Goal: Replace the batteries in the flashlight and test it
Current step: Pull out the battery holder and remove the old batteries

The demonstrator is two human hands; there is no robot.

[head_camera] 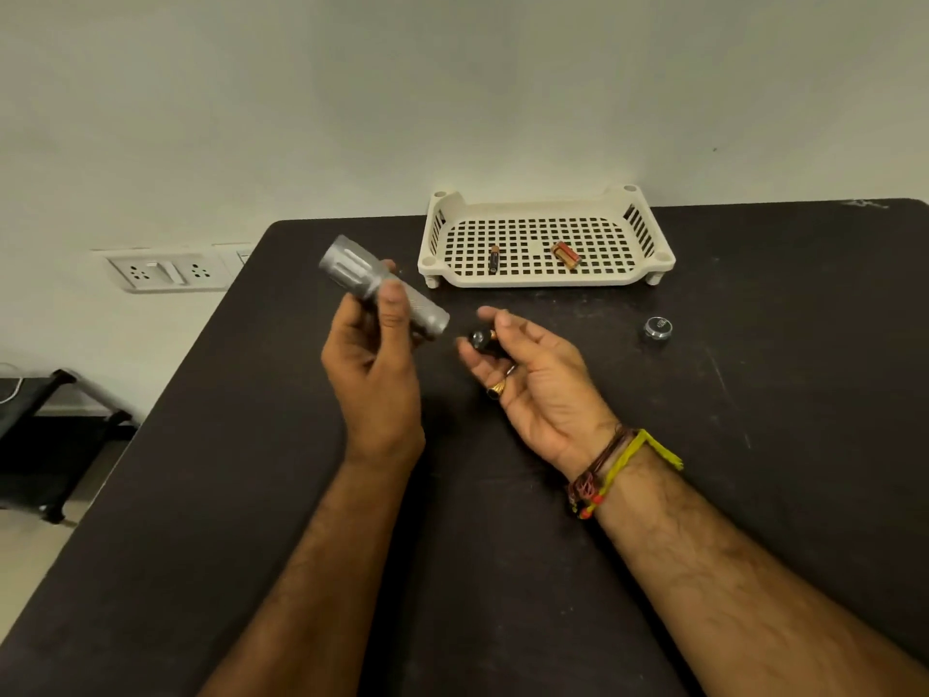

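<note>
Left hand (372, 364) grips the silver flashlight (382, 289), tilted, open end facing the right hand (533, 379), which lies palm up, fingers loosely curled, cradling a battery holder (483, 339). Tail cap (657, 328) sits on the table (754, 394).

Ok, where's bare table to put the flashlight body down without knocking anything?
Bare table lies left of the left hand, out to the table's left edge. More lies between the tail cap and the right forearm. It is crowded between the flashlight, the right hand and the tray.
</note>
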